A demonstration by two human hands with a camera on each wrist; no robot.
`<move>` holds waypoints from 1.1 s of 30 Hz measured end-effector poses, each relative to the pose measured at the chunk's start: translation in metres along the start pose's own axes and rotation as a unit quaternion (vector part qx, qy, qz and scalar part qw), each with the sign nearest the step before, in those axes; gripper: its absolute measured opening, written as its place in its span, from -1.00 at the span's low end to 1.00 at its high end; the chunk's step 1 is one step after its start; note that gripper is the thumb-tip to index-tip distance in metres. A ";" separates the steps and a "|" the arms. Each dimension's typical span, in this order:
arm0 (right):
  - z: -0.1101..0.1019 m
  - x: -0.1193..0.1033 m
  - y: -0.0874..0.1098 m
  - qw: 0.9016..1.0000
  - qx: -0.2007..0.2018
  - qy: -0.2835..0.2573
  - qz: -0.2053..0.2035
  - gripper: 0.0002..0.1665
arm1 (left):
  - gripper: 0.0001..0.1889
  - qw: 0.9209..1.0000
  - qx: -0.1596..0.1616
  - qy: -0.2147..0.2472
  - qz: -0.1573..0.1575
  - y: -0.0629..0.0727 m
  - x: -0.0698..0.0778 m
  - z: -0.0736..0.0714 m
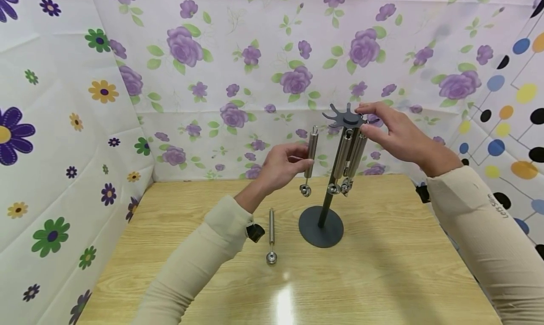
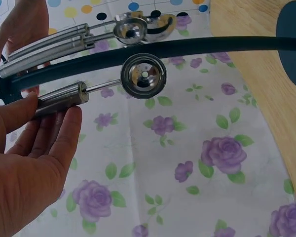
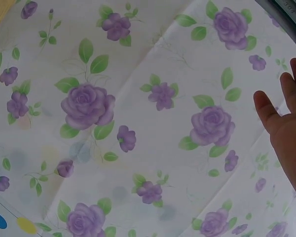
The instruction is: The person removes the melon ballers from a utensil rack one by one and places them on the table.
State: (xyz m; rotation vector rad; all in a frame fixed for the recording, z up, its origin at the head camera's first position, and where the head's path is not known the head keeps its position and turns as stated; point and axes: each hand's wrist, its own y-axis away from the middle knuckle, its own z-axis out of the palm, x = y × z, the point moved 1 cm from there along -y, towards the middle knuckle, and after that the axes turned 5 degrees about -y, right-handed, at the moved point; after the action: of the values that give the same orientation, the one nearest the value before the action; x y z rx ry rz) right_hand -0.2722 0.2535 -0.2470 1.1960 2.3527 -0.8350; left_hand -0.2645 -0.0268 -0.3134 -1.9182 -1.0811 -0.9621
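My left hand point(image 1: 278, 166) pinches a steel melon baller point(image 1: 312, 150) by its handle, thumb on one side and fingers on the other. It hangs upright, scoop down, just left of a dark utensil stand point(image 1: 321, 233). In the left wrist view, a small hole shows in its round scoop point(image 2: 144, 76). My right hand point(image 1: 401, 133) grips the edge of the stand's hooked top point(image 1: 350, 120) between thumb and index finger. Several steel utensils point(image 1: 343, 159) hang below that hand, overlapping one another. The right wrist view catches only the outstretched fingers point(image 3: 269, 111); the grip is outside it.
Another melon baller point(image 1: 272, 230) lies on the wooden table point(image 1: 204, 277), left of the stand's round base. Flowered cloth point(image 1: 238, 55) hangs behind the table, and patterned sheets point(image 1: 46, 126) close off both sides.
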 end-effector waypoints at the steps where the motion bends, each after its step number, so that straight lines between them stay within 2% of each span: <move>1: 0.000 0.000 0.000 1.000 0.001 0.001 -0.002 -0.39 | -0.76 1.000 0.003 0.001 -0.001 0.001 -0.002 -0.001; 11: 0.000 0.002 0.000 1.000 0.002 0.001 -0.005 -0.39 | -0.77 0.998 0.007 0.039 -0.049 0.017 -0.026 -0.014; 18: 0.000 0.001 0.000 1.000 -0.006 -0.002 0.007 -0.37 | -0.76 0.997 0.004 0.042 -0.068 0.027 -0.040 -0.021; 27: -0.001 0.001 0.000 1.000 -0.010 0.004 0.003 -0.36 | -0.77 0.993 0.009 0.043 -0.112 0.042 -0.060 -0.030; 33: 0.000 0.002 0.000 1.000 -0.012 0.002 0.002 -0.37 | -0.77 0.991 0.011 0.037 -0.126 0.050 -0.072 -0.034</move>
State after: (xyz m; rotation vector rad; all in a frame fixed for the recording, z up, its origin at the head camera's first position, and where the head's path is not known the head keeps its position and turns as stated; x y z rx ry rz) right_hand -0.2729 0.2549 -0.2480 1.1923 2.3564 -0.8015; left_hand -0.2547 -0.1006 -0.3705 -1.7409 -1.3059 -1.1449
